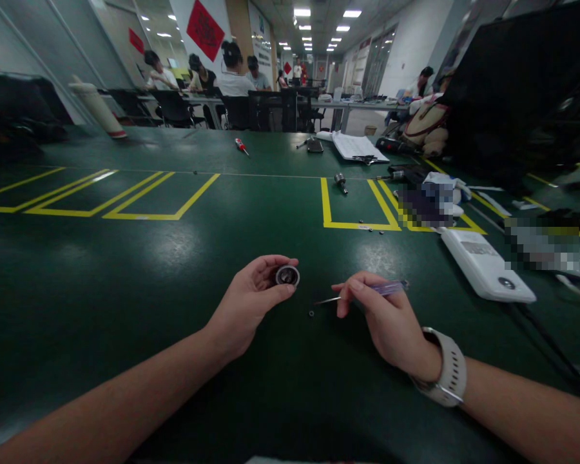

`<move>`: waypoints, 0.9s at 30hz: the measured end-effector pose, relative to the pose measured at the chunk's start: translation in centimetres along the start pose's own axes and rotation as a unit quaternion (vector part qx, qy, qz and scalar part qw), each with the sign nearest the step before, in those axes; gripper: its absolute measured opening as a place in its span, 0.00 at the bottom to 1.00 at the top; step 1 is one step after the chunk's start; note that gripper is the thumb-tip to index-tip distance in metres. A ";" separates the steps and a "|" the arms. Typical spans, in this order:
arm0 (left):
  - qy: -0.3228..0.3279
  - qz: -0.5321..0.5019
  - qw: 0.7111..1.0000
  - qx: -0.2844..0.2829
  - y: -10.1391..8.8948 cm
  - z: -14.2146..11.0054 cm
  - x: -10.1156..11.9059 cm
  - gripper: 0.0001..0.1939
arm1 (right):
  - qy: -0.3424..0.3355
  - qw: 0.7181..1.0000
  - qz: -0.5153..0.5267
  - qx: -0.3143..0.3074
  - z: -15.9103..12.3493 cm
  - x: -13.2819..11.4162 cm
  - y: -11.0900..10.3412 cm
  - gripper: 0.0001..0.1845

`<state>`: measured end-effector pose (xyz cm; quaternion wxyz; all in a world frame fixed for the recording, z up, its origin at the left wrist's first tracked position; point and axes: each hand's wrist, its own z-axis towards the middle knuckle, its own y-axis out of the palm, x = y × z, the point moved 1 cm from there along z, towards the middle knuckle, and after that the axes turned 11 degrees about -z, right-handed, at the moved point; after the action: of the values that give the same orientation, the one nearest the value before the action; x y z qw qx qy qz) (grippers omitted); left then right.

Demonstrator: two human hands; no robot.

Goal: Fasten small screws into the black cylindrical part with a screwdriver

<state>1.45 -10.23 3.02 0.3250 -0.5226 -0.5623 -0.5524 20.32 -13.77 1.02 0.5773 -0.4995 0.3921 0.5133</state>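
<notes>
Hands over a dark green worktop (125, 283), nearest the camera. Left hand (249, 303): fingers curled closed around a small round metal part (287, 276), pinched between thumb and fingertips at the far end of the hand, its open face turned up, held just above the worktop. Right hand (384, 319): fingers closed in a pen-like grip on a slim screwdriver (362, 293) with a translucent purple handle; the shaft runs leftward and down, its tip close to the worktop, just right of and below the round part, not touching it. White watch (447, 374) on the right wrist. Tiny dark screw or washer (311, 314) lying loose on the worktop just below the screwdriver tip, between the two hands. Farther right: flat white device (486, 264) with a round button, lying at an angle, with a dark cable running toward the near edge. Mid-distance: yellow tape outlines (352, 225) marking bays on the worktop, several small dark pieces scattered along the near line of one bay; a small metal chuck-like piece (341, 181) inside that bay. Beyond: red-handled screwdriver (241, 146), a stack of white papers (355, 147), a black power tool (391, 145). Far end: other people seated at tables with black chairs, red square signs on the wall, ceiling lights down a long room.
</notes>
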 end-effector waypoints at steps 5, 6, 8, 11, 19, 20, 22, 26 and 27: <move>-0.025 -0.063 0.998 -0.015 0.0 0.1 0.3 0.17 | 0.081 0.994 0.067 -0.030 0.7 1.0 0.0 0.13; -0.030 -0.082 0.996 -0.017 0.1 0.1 0.3 0.16 | 0.076 0.994 0.063 -0.035 0.7 1.0 0.1 0.13; -0.041 -0.119 0.992 -0.025 0.2 0.1 0.3 0.14 | 0.067 0.996 0.048 -0.043 0.6 1.0 0.1 0.13; -0.057 -0.153 0.986 -0.032 0.3 0.2 0.3 0.12 | 0.064 0.996 -0.003 -0.057 0.4 0.5 0.1 0.13; -0.031 -0.123 0.992 -0.002 0.1 0.1 0.5 0.17 | -0.201 0.919 -0.318 -0.115 -1.0 -2.0 0.5 0.10; -0.030 -0.110 0.994 0.004 0.1 0.1 0.5 0.18 | -0.236 0.899 -0.345 -0.126 -1.2 -1.9 0.7 0.08; -0.020 -0.086 0.996 0.011 0.1 0.1 0.4 0.20 | -0.276 0.876 -0.373 -0.132 -1.3 -1.7 0.8 0.06; 0.012 -0.049 0.999 0.006 0.0 0.3 0.0 0.19 | -0.303 0.886 -0.343 -0.078 -1.3 -1.3 0.6 0.05; 0.016 -0.038 0.999 0.002 -0.1 0.3 -0.1 0.18 | -0.316 0.887 -0.331 -0.064 -1.3 -1.4 0.5 0.05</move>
<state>1.44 -9.93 2.88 0.3132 -0.4915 -0.5775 -0.5717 19.70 -15.37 1.99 0.7738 -0.4472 -0.0331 0.4475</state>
